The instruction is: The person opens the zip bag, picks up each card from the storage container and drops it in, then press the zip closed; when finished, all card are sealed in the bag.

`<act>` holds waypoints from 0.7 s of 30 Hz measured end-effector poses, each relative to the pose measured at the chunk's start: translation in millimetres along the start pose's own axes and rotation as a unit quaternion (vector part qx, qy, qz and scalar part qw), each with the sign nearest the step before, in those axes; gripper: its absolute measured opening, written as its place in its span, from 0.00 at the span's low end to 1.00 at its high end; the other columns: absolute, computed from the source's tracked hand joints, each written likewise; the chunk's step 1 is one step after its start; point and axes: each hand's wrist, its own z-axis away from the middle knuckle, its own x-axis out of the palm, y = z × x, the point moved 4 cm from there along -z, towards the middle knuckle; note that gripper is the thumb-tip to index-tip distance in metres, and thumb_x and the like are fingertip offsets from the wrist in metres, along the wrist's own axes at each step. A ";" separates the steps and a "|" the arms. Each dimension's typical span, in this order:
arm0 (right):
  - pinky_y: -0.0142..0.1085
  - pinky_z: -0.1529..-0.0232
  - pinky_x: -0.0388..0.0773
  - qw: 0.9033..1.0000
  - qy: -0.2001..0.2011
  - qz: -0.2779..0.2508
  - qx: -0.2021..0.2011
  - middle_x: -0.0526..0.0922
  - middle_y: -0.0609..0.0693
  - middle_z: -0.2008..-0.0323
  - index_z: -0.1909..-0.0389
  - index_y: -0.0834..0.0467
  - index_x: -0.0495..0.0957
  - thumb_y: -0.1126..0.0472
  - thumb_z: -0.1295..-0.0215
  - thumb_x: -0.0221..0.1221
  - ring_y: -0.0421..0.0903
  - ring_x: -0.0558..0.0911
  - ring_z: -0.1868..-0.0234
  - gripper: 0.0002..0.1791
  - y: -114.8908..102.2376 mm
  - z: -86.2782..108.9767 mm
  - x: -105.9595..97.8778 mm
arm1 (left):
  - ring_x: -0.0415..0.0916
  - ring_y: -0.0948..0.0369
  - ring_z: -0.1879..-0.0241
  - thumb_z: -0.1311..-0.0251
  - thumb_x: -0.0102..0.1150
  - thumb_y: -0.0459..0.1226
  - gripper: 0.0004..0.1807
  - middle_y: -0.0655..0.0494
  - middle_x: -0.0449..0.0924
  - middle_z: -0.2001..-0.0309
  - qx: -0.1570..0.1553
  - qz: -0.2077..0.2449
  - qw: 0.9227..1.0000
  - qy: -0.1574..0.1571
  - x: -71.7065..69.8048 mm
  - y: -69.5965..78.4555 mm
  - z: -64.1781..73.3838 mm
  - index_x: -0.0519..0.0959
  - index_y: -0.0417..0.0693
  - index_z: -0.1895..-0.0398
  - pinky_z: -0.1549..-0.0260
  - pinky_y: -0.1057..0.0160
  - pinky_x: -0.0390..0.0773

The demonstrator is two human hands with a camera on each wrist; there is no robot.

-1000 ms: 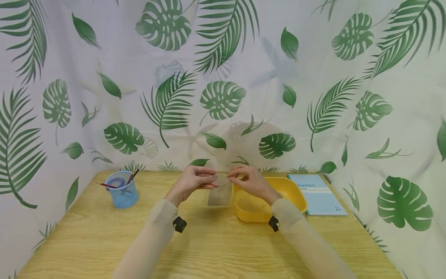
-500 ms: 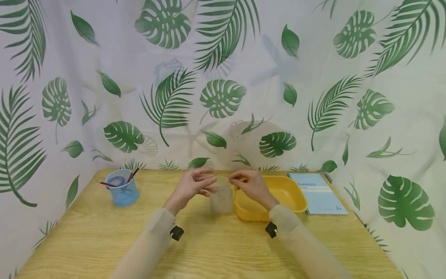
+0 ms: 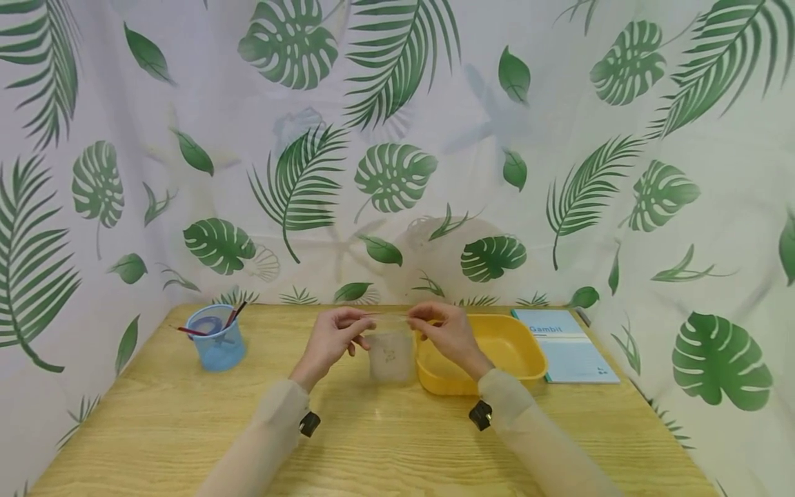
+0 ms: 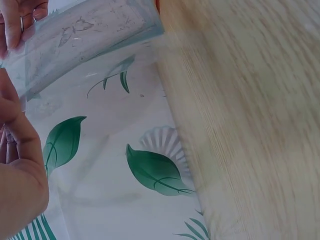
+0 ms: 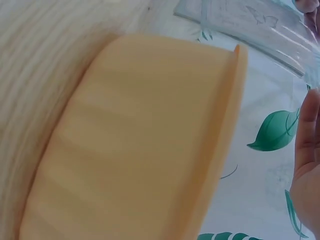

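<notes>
A clear plastic bag [image 3: 391, 355] hangs between the two hands, above the table and left of the yellow basin. Inside lies a flat greyish, rectangular piece [image 4: 100, 32] with a faint butterfly-like drawing. My left hand [image 3: 332, 342] pinches the bag's upper left corner between thumb and fingers. At the upper right corner, my right hand [image 3: 446, 335] pinches the same edge. The left wrist view has the left hand [image 4: 20, 165] at its left border, with the bag's top edge at the fingertips. In the right wrist view, the right hand [image 5: 307, 160] is partly cut off.
The yellow basin [image 3: 435, 383] stands under and beside the right hand. Behind it to the right lies a light blue notebook [image 3: 574, 355]. A blue mesh pen cup [image 3: 222, 352] with pencils and a tape roll stands at left. A leaf-patterned curtain [image 3: 397, 262] closes off the back.
The left fingers loosened and spread, then came together on the bag's edge again. The bag's face has turned toward the head camera, and its drawing now shows. The right hand kept its pinch.
</notes>
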 end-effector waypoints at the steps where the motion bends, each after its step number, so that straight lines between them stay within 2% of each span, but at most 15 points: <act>1: 0.55 0.65 0.86 1.000 0.002 -0.003 -0.001 0.88 0.58 0.63 0.57 0.62 0.83 0.66 0.38 0.65 0.51 0.85 0.69 0.09 0.5 0.0 0.5 | 0.82 0.63 0.80 0.36 0.63 0.37 0.13 0.43 0.87 0.58 0.001 0.002 1.000 0.004 -0.7 -0.1 0.7 0.83 0.38 0.52 0.87 0.72 0.73; 4: 0.56 0.66 0.85 1.000 0.006 -0.010 -0.006 0.88 0.60 0.62 0.53 0.63 0.81 0.66 0.38 0.65 0.62 0.85 0.65 0.13 1.4 0.2 1.7 | 0.80 0.63 0.81 0.36 0.63 0.38 0.12 0.44 0.88 0.59 0.002 0.001 1.000 0.011 -2.5 0.0 2.6 0.84 0.39 0.55 0.89 0.73 0.67; 6: 0.56 0.65 0.85 1.000 0.008 -0.010 -0.010 0.88 0.60 0.63 0.52 0.63 0.80 0.66 0.38 0.65 0.65 0.84 0.65 0.14 1.3 0.6 2.0 | 0.80 0.62 0.81 0.37 0.64 0.38 0.11 0.45 0.88 0.61 0.005 -0.002 1.000 0.014 -3.3 0.0 3.3 0.85 0.40 0.57 0.90 0.73 0.65; 10: 0.41 0.66 0.88 1.000 0.013 0.005 -0.013 0.88 0.59 0.64 0.52 0.62 0.80 0.66 0.39 0.65 0.59 0.86 0.67 0.14 -0.3 1.4 3.3 | 0.77 0.61 0.80 0.40 0.67 0.39 0.09 0.48 0.88 0.65 0.019 -0.029 0.999 0.023 -3.9 0.8 3.0 0.87 0.42 0.61 0.84 0.71 0.70; 12: 0.31 0.66 0.86 1.000 0.015 0.014 -0.012 0.87 0.60 0.64 0.52 0.64 0.79 0.68 0.39 0.65 0.57 0.86 0.67 0.14 -8.7 3.3 4.5 | 0.77 0.62 0.76 0.41 0.68 0.40 0.09 0.50 0.88 0.65 0.027 -0.049 0.998 0.022 -3.4 1.6 2.4 0.88 0.44 0.62 0.76 0.70 0.75; 14: 0.25 0.66 0.83 0.999 0.015 0.021 -0.018 0.87 0.61 0.64 0.53 0.65 0.79 0.70 0.38 0.64 0.55 0.85 0.67 0.13 -18.8 5.4 6.0 | 0.74 0.63 0.73 0.42 0.70 0.41 0.09 0.53 0.88 0.64 0.038 -0.071 0.997 0.019 -2.6 1.8 1.4 0.88 0.46 0.62 0.75 0.70 0.74; 17: 0.26 0.64 0.83 0.999 0.015 0.026 -0.029 0.86 0.63 0.63 0.54 0.67 0.79 0.71 0.38 0.63 0.56 0.84 0.66 0.12 -34.5 9.6 8.4 | 0.75 0.66 0.69 0.43 0.70 0.40 0.11 0.52 0.88 0.60 0.048 -0.077 0.996 0.013 -0.5 2.3 0.7 0.88 0.44 0.61 0.70 0.71 0.75; 21: 0.32 0.65 0.83 0.999 0.015 0.039 -0.029 0.86 0.59 0.61 0.54 0.64 0.81 0.69 0.38 0.64 0.50 0.82 0.64 0.11 -38.6 12.0 12.8 | 0.77 0.66 0.66 0.42 0.69 0.38 0.11 0.48 0.87 0.57 0.051 -0.063 0.997 0.013 0.6 0.7 -0.2 0.88 0.40 0.60 0.65 0.71 0.79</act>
